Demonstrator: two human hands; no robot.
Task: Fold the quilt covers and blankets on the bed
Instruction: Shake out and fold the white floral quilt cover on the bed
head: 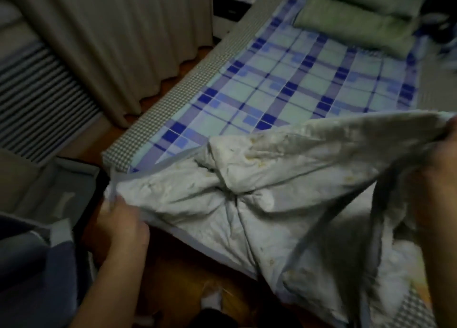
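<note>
Gripping the crumpled pale floral quilt (284,179) at the blue-checked bed's (296,85) foot, left hand (121,223) and right hand (435,179) pinched its edges, folding seemingly barely begun, while green folded blankets (353,23) already lay at its head.

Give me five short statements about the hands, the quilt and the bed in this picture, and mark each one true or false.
1. Both hands grip the pale quilt. True.
2. The left hand holds the quilt's corner by its grey-blue edging. True.
3. The quilt lies neatly folded in a flat stack. False: it is crumpled and held up, spread between the hands.
4. The bed sheet is plain white. False: it is a blue and pale green check.
5. Green bedding lies at the far end of the bed. True; the right hand is nowhere near it.
</note>
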